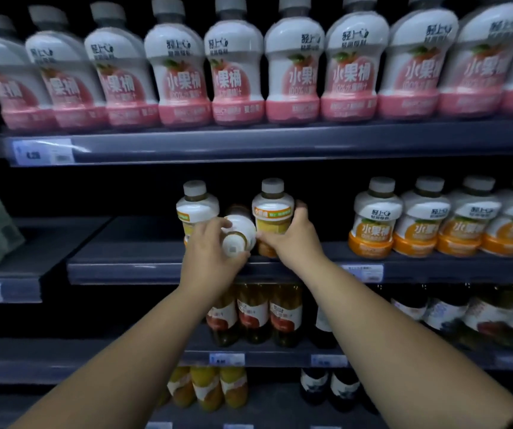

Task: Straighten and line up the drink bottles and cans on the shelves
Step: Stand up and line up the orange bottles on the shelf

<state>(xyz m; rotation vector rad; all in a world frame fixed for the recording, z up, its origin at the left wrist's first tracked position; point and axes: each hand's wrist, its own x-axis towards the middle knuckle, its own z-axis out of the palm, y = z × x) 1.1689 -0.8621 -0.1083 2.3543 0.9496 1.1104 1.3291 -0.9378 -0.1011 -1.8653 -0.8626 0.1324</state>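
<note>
Middle shelf [156, 270], close to its front edge: the left hand [208, 252] has thumb and fingers curled round a tipped bottle [244, 229] whose cap points out at the camera. The right hand [292, 239] is wrapped round an upright bottle [272, 216] just beside it. A third bottle [196, 209] stands right behind the left knuckles.

How I'd do this bit: swing the tipped one up onto its base before letting go, and keep the upright one steadied so it doesn't get bumped. Then turn the labels forward and slide all three toward the orange row [434, 227] at the shelf's right end, flush with the front edge.

Contents: everything's capped. The upright bottle shows yellow juice under its white wrap. Can't tell how full the tipped one is. On the top shelf [249, 144], the pink bottles [236, 78] sit in a neat line along the front edge.
</note>
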